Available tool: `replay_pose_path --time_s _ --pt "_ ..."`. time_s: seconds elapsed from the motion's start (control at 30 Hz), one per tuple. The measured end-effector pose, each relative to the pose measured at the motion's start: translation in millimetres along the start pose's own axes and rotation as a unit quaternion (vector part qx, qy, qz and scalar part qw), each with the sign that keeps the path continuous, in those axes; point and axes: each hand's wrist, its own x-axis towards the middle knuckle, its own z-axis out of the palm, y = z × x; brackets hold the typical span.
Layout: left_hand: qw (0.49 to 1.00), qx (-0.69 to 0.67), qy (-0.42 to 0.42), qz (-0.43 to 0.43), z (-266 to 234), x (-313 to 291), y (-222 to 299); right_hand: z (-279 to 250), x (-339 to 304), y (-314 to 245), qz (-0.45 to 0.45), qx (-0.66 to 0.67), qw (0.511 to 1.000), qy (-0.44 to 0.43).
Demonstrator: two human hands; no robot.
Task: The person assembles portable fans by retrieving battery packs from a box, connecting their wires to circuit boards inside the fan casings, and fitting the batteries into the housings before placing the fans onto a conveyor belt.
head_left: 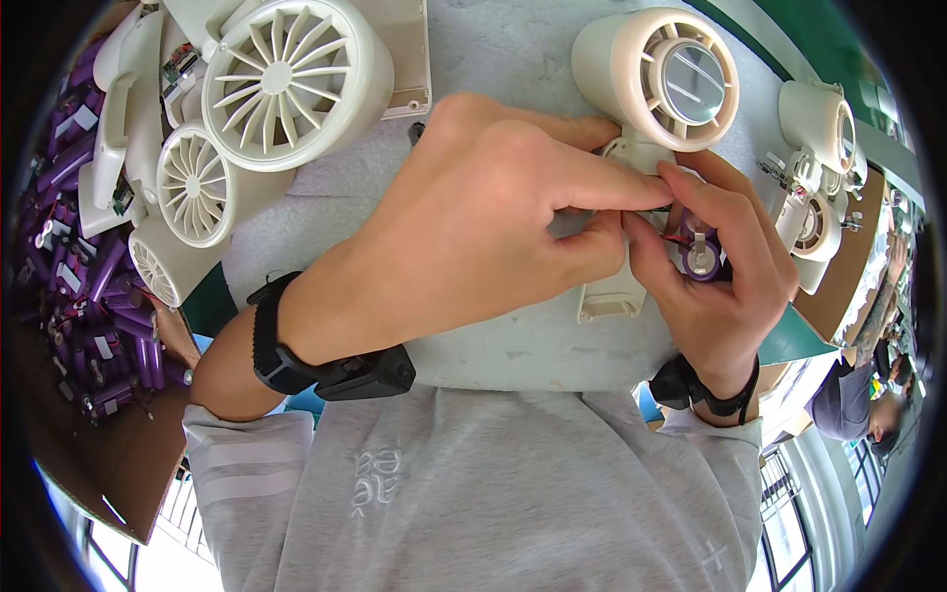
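A cream handheld fan [604,74] lies on the grey cloth with its round head away from me and its handle part [610,299] toward me. Over its neck, my left hand [493,197] pinches with thumb and forefinger; what lies between those fingertips is hidden. My right hand [728,247] curls around a purple battery pack [700,259] whose metal-tabbed ends face me. Its thumb and forefinger meet the left fingertips. Thin red and dark wires [677,238] run from the pack toward the pinch. Most of the fan's neck is covered by my fingers.
Several cream fan housings [370,74] with slatted grilles stand at the left. Beside them, a brown carton [118,474] holds many purple battery packs [99,335]. More fan parts with small circuit boards [789,178] lie at the right, near another carton [838,286]. People appear beyond it.
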Motion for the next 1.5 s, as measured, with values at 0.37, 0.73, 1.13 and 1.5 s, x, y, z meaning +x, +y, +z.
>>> replay_pose_path --time_s 0.37,0.73,1.13,1.5 --pt "0.999 -0.035 -0.005 -0.017 -32 17 37 -44 31 -32 0.017 0.066 0.997 -0.04" --pt "0.988 -0.104 -0.018 -0.109 -75 16 95 -117 26 -96 0.336 0.183 0.913 -0.142" --pt "0.99 -0.096 -0.017 -0.102 -77 -1 123 -122 9 -123 -0.046 -0.158 0.983 -0.077" --pt "0.992 -0.117 0.034 -0.045 -70 -13 124 -113 2 -135 -0.049 -0.24 0.963 -0.112"
